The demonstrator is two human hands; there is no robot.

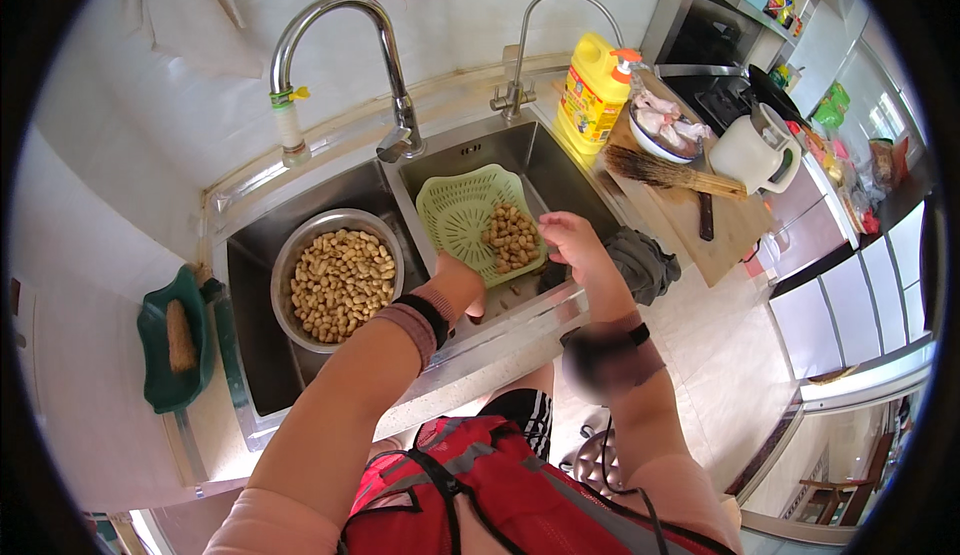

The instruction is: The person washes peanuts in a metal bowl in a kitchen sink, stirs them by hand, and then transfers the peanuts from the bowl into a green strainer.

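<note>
A light green plastic colander (457, 213) rests in the right basin of the double steel sink, with peanuts in their shells (514, 238) gathered at its right side. My left hand (461, 281) is at the colander's near left edge; its fingers are mostly hidden, so its grip cannot be made out. My right hand (568, 240) is at the colander's right rim, fingers bent, with no object visible in it; whether it touches the rim is unclear. In the left basin stands a steel bowl (279, 285) holding many unshelled peanuts (341, 285). A few loose peanuts (514, 289) lie below the colander.
Faucets (405, 116) rise behind the sink. To the right are a yellow detergent bottle (592, 97), a bowl of raw meat (664, 134), a straw brush (667, 172), a knife handle (706, 217), a white pitcher (750, 153) and a dark cloth (645, 262). A green tray (154, 352) sits left.
</note>
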